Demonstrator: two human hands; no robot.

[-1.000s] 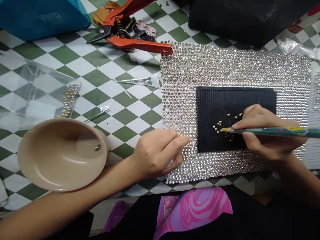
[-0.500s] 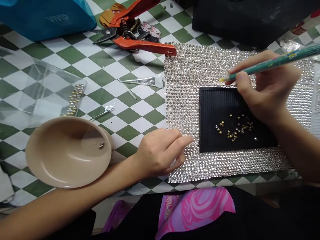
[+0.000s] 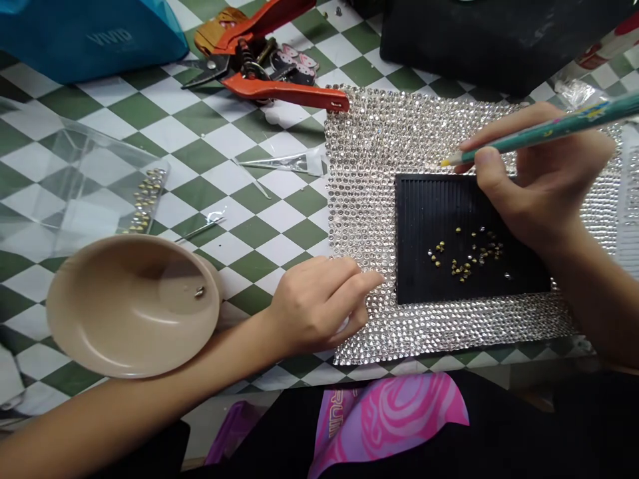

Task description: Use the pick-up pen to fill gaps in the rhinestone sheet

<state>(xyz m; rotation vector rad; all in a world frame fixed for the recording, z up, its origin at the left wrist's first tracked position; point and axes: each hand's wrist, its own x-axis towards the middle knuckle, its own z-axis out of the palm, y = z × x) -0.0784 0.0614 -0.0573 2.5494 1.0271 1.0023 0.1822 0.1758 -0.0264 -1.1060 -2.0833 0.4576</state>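
Observation:
My right hand [image 3: 544,179] is closed round a green pencil [image 3: 529,136] with a yellow tip. The tip hovers over or touches the sheet of silvery rhinestones [image 3: 369,159], just beyond the top edge of a black ridged tray [image 3: 419,226]; contact cannot be made out. Several small gold-backed rhinestones [image 3: 462,269] lie scattered on that tray. My left hand [image 3: 324,299] rests at the sheet's left edge, fingers curled and the index pointing toward the tray. A bit of something pale shows under its fingers, too hidden to name.
A beige bowl [image 3: 74,319] with a small metallic piece inside stands against my left forearm. Behind it lies a clear box [image 3: 94,173] with rhinestones. Red-handled pruning shears [image 3: 279,90] overlap the sheet's far corner. A blue bag [image 3: 100,40] and a dark box [image 3: 459,46] stand at the back.
The whole view has shifted slightly, so the table things sit a little further left. My right hand and the pencil have moved slightly right across the sheet. My left hand keeps its pose.

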